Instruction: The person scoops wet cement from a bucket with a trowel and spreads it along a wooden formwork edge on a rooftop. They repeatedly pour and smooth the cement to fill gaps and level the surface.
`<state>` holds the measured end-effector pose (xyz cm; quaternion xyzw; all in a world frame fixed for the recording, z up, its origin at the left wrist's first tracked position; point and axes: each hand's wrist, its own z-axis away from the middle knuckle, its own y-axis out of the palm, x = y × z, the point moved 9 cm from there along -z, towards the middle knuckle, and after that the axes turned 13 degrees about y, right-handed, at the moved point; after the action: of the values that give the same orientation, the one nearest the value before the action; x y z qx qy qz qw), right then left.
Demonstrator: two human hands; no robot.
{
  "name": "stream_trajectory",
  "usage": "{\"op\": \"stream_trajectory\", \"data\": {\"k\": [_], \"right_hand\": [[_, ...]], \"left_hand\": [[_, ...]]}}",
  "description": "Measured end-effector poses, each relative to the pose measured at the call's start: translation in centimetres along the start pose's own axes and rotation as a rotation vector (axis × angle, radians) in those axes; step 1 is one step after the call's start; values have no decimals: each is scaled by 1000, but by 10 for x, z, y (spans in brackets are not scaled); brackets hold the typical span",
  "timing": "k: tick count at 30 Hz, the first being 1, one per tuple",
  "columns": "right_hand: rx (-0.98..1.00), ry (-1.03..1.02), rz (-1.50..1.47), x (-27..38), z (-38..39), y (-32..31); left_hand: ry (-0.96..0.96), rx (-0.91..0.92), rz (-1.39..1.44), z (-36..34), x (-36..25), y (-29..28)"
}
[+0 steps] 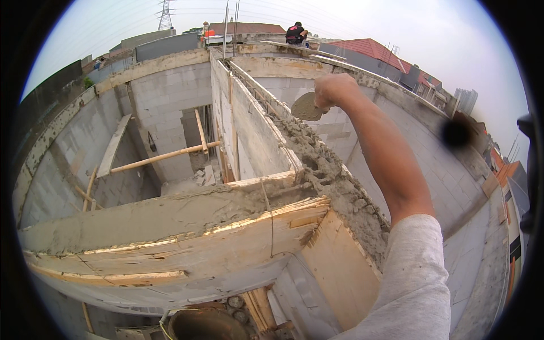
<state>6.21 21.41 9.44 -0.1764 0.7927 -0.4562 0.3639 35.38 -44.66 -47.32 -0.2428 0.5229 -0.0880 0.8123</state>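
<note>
Nearest the camera, at lower right: light grey sleeve (419,266), then bare forearm (391,161) stretched toward upper centre. Right hand (339,90) clenched around a trowel (307,107), handle hidden inside the fist. Left hand out of view, impossible to tell whether gripping anything.

Trowel at upper centre of the frame: blade broad, round-edged, coated in dull grey mortar. Seen against the upper end of the rough concrete (340,184), hard to tell whether touching. Concrete wet-looking, lumpy, pitted with dark hollows, running from upper centre down to right of centre; smoother, flatter grey concrete (124,224) across lower left.

Pale, stained form panel (249,116) left of the lumpy strip. Splintered wooden board (215,246) across lower centre, crossed by thin tie wire (271,229). Bamboo pole (164,157) left of centre, before grey block wall (164,96). Co-worker (295,35) in dark shirt at top centre.
</note>
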Motion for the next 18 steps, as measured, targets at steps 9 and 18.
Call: {"op": "stream_trajectory", "data": {"k": [9, 18], "right_hand": [[-18, -195, -5, 25, 43, 41], [-20, -416, 271, 59, 79, 35]], "left_hand": [[32, 15, 13, 2, -2, 4], [145, -100, 56, -13, -5, 17]]}}
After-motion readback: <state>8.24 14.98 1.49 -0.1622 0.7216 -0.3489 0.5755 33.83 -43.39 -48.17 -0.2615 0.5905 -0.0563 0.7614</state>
